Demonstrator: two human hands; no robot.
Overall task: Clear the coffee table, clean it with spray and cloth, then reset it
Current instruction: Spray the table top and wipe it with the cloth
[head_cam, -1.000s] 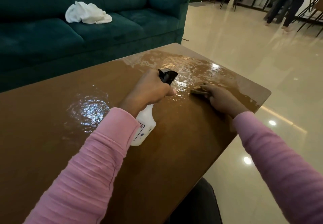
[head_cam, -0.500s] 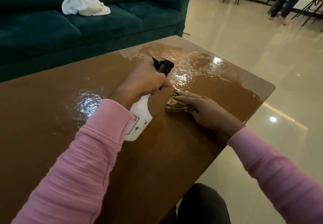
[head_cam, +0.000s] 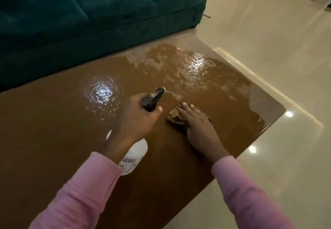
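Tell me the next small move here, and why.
Probably slide the right hand, pressed flat on the crumpled brown cloth, forward across the glossy brown wooden coffee table into the soapy wet streaks just beyond it. That patch looks unwiped, and the left hand holds the white spray bottle with black trigger head off to the side.

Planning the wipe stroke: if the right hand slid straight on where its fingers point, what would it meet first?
Wet foam streaks on the coffee table, just beyond the cloth under the right hand. The spray bottle nozzle hangs close beside that line, probably above it.
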